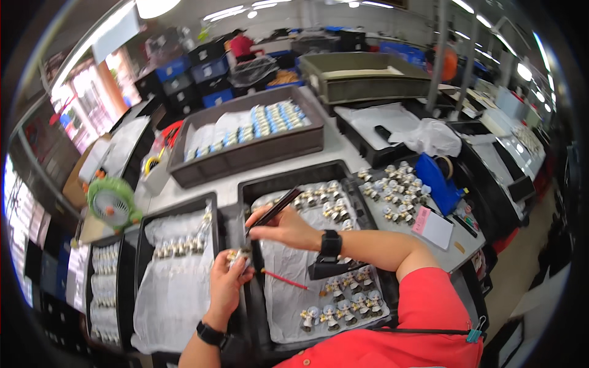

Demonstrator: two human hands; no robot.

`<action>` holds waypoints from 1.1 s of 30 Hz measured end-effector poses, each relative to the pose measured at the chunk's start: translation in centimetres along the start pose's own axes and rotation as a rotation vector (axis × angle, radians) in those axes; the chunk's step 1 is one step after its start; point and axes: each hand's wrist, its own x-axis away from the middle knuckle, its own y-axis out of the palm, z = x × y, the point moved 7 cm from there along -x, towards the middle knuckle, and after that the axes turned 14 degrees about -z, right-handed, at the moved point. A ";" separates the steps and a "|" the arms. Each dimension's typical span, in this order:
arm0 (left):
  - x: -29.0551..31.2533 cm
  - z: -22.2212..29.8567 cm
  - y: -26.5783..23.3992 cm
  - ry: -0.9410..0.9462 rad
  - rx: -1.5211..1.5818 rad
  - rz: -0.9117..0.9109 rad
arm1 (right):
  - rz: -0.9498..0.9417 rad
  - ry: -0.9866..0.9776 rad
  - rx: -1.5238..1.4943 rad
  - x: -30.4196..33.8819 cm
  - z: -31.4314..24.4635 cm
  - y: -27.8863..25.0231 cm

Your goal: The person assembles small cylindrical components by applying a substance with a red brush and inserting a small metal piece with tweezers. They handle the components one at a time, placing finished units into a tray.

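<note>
- Farthest left, a narrow dark tray holds rows of small pieces, too small for me to make out.
- Right of it, a wider black tray has a row of small figures across its lining.
- My left hand is closed to a pinch, thumb and fingers around one small figurine, held up over the gap between that tray and the middle one. My fingers cover much of it. I judge it light and stiff, probably smooth enough to turn if pinched loosely. I'd grip it by the thicker body, lightly, sparing any thin parts and the painted surface.
- My right hand is curled around a dark, slim tool, its lower end pointing down just above the figurine; I can't tell whether they touch.
- Below that hand, a thin red stick lies on the lining of the middle black tray.
- At that tray's near right, pale-haired figurines stand or lie in rows. Their heads look bulky, so I'd expect them to tip easily; the torso seems the safer hold.
- Farther right, more figurines sit loosely crowded on the table, beside a notepad; I'd lift those singly, since they could scuff one another.
</note>
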 end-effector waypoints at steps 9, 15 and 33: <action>-1.0 -1.1 -0.1 0.002 0.095 -0.070 | 0.118 0.157 -0.019 0.9 0.0 -0.7; -1.0 -1.3 -0.6 0.009 0.156 -0.069 | 0.043 0.135 -0.017 0.6 0.6 0.5; -1.0 -1.6 -1.0 0.036 0.166 -0.050 | -0.133 -0.065 0.389 0.9 0.2 2.1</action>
